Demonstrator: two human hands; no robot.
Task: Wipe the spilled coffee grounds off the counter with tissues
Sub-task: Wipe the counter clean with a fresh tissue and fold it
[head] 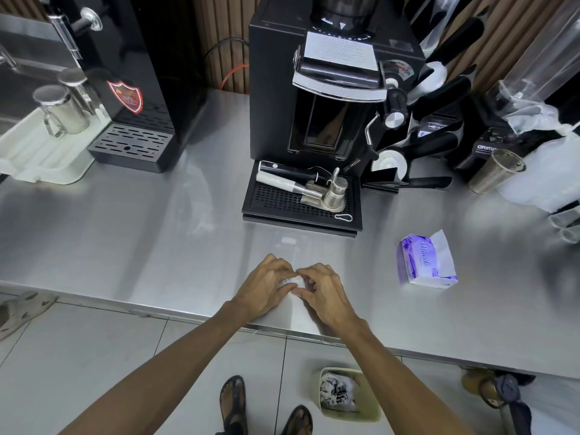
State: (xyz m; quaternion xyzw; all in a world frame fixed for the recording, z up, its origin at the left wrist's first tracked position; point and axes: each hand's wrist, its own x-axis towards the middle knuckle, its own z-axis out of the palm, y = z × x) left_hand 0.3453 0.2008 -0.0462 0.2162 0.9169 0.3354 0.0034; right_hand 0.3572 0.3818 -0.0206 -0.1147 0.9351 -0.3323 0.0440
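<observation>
1 small white tissue [297, 282] is held crumpled between the curled fingertips of the left grip [266, 285] and the right grip [323, 293], over the near part of the shiny steel table [125, 240]. Whether the table is touched by it cannot be told. 1 purple-and-white soft tissue pack [423, 266] is laid on the table to the right, well apart from the tissue, with a white sheet raised from its opening.

1. 2 bare hands, the left hand [266, 287] and the right hand [326, 293], on long bare forearms [175, 356] with no cloth on them.
2. Below the hands, 2 dark, strappy, open-toed sandals [233, 403], toes showing.
</observation>
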